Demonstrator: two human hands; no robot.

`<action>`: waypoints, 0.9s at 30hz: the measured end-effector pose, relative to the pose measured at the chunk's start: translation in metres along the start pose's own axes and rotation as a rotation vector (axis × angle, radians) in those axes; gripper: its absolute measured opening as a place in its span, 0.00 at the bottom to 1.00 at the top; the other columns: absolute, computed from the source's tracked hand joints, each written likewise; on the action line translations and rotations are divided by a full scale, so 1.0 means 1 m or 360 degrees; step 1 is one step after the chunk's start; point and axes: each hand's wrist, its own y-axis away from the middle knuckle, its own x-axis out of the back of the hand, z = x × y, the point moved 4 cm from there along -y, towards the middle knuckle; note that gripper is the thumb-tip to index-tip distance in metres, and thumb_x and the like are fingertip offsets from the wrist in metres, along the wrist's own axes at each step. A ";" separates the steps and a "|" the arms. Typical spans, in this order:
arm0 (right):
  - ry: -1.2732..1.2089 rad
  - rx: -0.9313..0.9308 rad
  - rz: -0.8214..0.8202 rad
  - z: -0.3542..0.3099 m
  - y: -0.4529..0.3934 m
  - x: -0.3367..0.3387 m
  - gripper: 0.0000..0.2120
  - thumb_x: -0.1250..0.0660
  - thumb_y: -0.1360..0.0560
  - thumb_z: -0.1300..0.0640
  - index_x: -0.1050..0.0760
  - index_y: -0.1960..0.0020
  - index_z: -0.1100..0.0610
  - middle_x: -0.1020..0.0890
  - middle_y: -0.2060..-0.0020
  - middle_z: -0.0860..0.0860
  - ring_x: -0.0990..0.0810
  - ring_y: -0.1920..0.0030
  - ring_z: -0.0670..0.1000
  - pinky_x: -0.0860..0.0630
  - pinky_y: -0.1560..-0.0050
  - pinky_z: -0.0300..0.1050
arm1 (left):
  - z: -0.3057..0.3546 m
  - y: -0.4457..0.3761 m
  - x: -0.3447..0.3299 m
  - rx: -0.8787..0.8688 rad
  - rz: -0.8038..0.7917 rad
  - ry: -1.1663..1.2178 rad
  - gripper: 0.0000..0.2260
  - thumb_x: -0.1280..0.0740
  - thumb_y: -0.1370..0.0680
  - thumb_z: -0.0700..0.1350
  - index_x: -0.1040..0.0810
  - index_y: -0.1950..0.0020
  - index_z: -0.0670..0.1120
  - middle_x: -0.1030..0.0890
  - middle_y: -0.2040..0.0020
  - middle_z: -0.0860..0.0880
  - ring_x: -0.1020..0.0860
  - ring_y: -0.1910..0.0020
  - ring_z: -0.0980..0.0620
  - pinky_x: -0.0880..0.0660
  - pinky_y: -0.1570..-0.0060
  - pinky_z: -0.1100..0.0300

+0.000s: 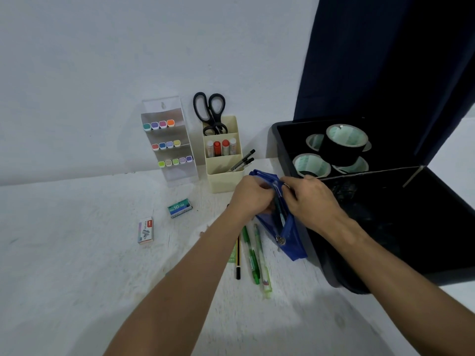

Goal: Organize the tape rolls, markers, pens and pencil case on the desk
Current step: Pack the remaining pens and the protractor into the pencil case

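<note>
A blue pencil case [291, 242] lies open on the white desk, next to the black bin. My left hand [250, 197] grips its left edge and my right hand [308, 201] pinches the right edge, so the zip mouth is spread with a pen inside it. Below my hands lie two green pens [250, 255] and a black-and-yellow pencil [238, 263]. Several black tape rolls [343, 147] sit in the bin's far compartment. Coloured markers [168, 145] fill a clear rack at the wall.
A cream organiser [226, 173] holds scissors [210, 111], glue sticks and two pens. Two staple boxes [180, 208] [146, 230] lie on the desk to the left. The black bin [385, 227] takes up the right side, with a dark curtain behind it.
</note>
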 end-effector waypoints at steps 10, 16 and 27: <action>0.0022 -0.0013 -0.0010 0.002 -0.001 -0.003 0.14 0.43 0.21 0.53 0.24 0.41 0.57 0.19 0.58 0.60 0.24 0.54 0.59 0.30 0.59 0.47 | -0.018 -0.005 0.029 0.0010 0.0033 0.0009 0.06 0.35 0.26 0.33 0.21 0.56 0.42 0.19 0.61 0.39 0.19 0.72 0.48 0.18 0.66 0.54; 0.0008 -0.0001 -0.0003 0.000 0.000 -0.001 0.14 0.42 0.21 0.54 0.23 0.41 0.58 0.19 0.58 0.61 0.25 0.53 0.59 0.35 0.60 0.45 | -0.033 0.006 0.057 0.0112 0.0145 -0.0345 0.04 0.32 0.26 0.38 0.20 0.53 0.41 0.17 0.61 0.39 0.17 0.65 0.44 0.18 0.65 0.55; 0.0025 -0.0006 -0.0015 0.001 0.000 -0.002 0.13 0.42 0.21 0.54 0.23 0.43 0.57 0.19 0.60 0.59 0.25 0.55 0.58 0.36 0.61 0.43 | -0.065 0.029 0.037 0.0270 -0.0090 -0.0620 0.11 0.30 0.26 0.42 0.21 0.50 0.36 0.17 0.59 0.39 0.16 0.63 0.41 0.19 0.62 0.48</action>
